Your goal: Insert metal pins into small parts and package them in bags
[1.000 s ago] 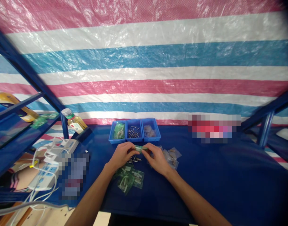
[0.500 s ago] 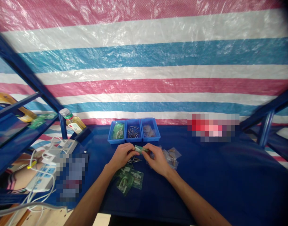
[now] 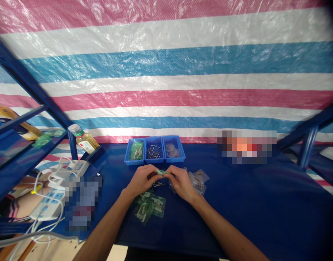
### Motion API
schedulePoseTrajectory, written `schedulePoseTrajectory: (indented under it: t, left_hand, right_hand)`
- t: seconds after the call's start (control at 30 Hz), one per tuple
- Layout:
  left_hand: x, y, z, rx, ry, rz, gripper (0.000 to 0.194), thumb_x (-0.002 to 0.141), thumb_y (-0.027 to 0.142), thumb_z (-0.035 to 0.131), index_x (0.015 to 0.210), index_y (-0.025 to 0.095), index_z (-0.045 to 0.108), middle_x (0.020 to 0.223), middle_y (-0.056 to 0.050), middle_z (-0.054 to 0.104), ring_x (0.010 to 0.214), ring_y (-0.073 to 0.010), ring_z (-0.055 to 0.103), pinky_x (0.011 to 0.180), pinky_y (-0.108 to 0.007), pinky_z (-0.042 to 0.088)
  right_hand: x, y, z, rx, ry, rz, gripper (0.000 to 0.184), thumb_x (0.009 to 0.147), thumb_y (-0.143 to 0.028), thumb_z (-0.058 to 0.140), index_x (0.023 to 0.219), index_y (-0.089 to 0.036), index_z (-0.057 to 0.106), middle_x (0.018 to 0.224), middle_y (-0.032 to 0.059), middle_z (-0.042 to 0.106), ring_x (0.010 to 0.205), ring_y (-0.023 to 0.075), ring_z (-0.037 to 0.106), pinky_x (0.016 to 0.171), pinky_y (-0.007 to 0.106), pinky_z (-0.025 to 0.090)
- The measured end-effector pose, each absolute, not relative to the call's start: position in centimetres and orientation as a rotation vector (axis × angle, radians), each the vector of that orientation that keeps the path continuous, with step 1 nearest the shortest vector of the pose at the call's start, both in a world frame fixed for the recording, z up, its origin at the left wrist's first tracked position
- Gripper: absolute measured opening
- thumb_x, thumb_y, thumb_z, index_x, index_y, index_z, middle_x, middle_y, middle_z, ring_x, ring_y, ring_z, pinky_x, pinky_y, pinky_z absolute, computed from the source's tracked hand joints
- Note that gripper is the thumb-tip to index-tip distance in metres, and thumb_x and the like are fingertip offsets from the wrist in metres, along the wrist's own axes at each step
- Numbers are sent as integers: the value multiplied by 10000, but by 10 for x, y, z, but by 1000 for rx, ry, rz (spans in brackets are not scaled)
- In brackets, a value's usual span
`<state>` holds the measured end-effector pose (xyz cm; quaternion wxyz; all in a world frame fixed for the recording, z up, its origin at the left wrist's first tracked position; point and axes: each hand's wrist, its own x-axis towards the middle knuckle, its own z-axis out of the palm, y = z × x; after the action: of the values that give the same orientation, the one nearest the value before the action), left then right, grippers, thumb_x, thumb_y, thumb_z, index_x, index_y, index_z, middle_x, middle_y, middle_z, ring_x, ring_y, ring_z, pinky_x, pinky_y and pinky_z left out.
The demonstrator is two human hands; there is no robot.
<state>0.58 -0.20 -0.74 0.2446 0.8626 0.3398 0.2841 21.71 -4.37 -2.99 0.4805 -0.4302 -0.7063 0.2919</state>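
Note:
Between my two hands, over the blue table, is a small green plastic bag (image 3: 161, 172). My left hand (image 3: 144, 180) pinches its left end and my right hand (image 3: 179, 181) its right end, so much of it is hidden. Several thin metal pins (image 3: 157, 184) lie on the table beneath my fingers. Nearer to me, by my left wrist, rests a pile of green bags (image 3: 147, 207) with metal parts in them. Clear bags (image 3: 199, 181) holding copper-coloured pins lie just right of my right hand.
Behind my hands stand three joined blue bins: a left bin (image 3: 126, 159) with green bags, a middle bin (image 3: 154, 160) with metal pins, a right bin (image 3: 175, 159) with clear bags. Leftward are a bottle (image 3: 86, 140) and white power strips (image 3: 46, 206) with cables. A blue frame post (image 3: 307, 148) rises at right.
The thumbs and fingers have shifted slightly on the green bag, which now looks flatter and more covered. The fingers hide more of the loose pins. Both arms stay nearly in place.

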Motion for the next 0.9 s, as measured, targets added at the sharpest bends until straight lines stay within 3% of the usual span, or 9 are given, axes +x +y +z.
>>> schedulePoseTrajectory:
  t: [0.27,0.47,0.73,0.9]
  left_hand:
    - [4,-2,-4,2290,873,828,216,1005,337,605,908,159,677,822,-29,660,752,-141,591,709,-248,439]
    - [6,-4,-2,2269,889,798,163,980,327,649,997,173,696,859,-22,659,701,-122,547,669,-241,424]
    - [4,-1,-7,2211,937,808,227,959,337,682,836,149,650,761,-3,636,691,-120,556,648,-232,406]
    - [4,-2,-6,2227,951,779,264,947,388,694,840,151,646,719,14,589,643,-108,511,617,-226,389]
  right_hand:
    - [214,-46,-24,-1062,-1709,794,158,972,-370,642,957,-219,685,827,18,661,706,171,589,649,275,457]
    - [216,-46,-21,-1014,-1729,773,219,1005,-356,600,848,-215,655,807,27,647,736,182,584,692,290,454]
    - [214,-45,-27,-1079,-1680,798,101,953,-313,683,928,-218,706,847,25,694,744,185,620,663,277,457]
    - [216,-45,-24,-1042,-1670,732,179,965,-291,669,808,-206,679,781,19,656,715,174,600,668,282,442]
